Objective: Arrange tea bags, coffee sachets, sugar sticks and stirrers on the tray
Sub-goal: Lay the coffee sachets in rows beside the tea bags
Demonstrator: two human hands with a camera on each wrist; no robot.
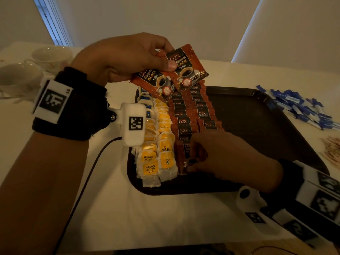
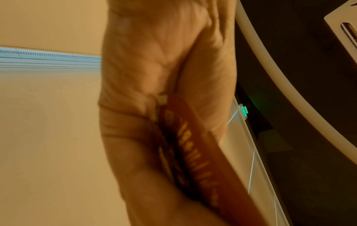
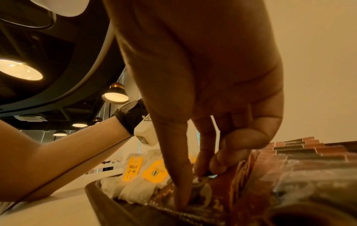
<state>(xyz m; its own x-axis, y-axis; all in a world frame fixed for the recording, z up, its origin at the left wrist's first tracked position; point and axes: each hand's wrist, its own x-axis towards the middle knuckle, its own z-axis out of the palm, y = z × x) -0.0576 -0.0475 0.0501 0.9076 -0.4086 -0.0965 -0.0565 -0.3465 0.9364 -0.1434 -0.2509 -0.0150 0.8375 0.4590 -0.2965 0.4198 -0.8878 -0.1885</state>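
Note:
A dark brown tray [image 1: 257, 126] lies on the white table. Rows of yellow-tagged tea bags [image 1: 161, 140] fill its left side, and beside them run overlapping rows of red coffee sachets [image 1: 193, 115]. My left hand [image 1: 166, 58] hovers above the tray's far left corner, pinching two coffee sachets [image 1: 185, 67] fanned apart; their red edge [image 2: 193, 152] shows in the left wrist view. My right hand [image 1: 193, 159] is down at the near end of the coffee rows, fingertips pinching a coffee sachet [image 3: 241, 175] that stands tilted on the tray. The right half of the tray is bare.
A pile of blue-and-white sugar sticks [image 1: 301, 109] lies on the table right of the tray, with brown stirrers [image 1: 331, 150] nearer me. Two white cups [image 1: 51, 57] stand at the far left. A black cable [image 1: 88, 173] trails from my left wrist.

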